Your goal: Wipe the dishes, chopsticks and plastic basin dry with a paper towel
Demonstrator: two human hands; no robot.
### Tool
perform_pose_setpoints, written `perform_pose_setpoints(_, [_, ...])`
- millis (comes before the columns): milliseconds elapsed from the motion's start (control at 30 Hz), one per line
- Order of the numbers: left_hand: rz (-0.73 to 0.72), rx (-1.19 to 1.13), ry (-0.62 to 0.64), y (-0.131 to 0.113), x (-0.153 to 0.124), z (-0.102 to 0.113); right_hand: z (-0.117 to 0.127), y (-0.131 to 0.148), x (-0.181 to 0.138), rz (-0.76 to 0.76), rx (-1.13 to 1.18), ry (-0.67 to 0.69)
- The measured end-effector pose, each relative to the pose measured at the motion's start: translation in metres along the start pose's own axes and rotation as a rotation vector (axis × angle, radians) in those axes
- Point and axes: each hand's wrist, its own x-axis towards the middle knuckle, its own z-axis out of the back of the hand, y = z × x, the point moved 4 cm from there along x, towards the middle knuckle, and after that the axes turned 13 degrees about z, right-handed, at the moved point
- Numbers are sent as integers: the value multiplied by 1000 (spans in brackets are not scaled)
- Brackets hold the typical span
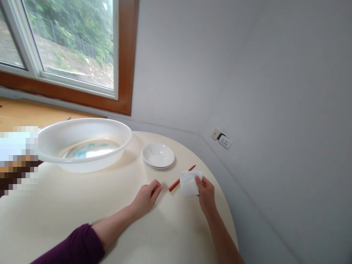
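Note:
My right hand (206, 192) pinches a folded white tissue (189, 183) by its right edge. Behind the tissue, red-brown chopsticks (174, 185) lie slantwise on the table, their middle hidden by it. My left hand (147, 196) rests on the tabletop just left of the chopsticks' near end, apart from them. Its fingers are curled closed and nothing shows in them. Beyond both hands stands a short stack of white dishes (158, 156), the top one with nothing in it.
A large translucent plastic basin (90, 167) holding water stands on the round cream table (110, 194), left of the dishes. The table's curved edge runs close by my right arm. A wall with a socket (225, 141) and a window lie beyond.

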Motion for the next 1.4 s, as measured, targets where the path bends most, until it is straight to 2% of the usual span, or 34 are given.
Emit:
perform_pose_setpoints(133, [25,-17,-4,-1,2,2,22,-3,8,-6,-113,15])
perform_pose_setpoints(300, [44,-17,-19,-2,2,4,25,1,9,-66,-202,183])
perform_pose_setpoints(433, [33,-23,-56,0,4,4,26,-1,11,-23,-314,234])
perform_pose_setpoints(633, [12,-45,-110,1,8,7,42,-18,17,5,-628,310])
perform_pose_setpoints(767, [-18,-40,-139,1,9,7,56,-23,19,-5,-709,287])
perform_pose_setpoints(933, [33,-46,-142,6,11,5,71,-24,20,-9,-995,264])
perform_pose_setpoints(1100, [63,-51,-125,5,11,5,84,-23,23,-184,-1190,192])
perform_pose_setpoints(1167, [66,-51,-116,4,11,6,86,-21,23,-201,-1221,135])
perform_pose_setpoints(1400, [41,-44,-100,7,11,7,71,4,19,153,-1283,-168])
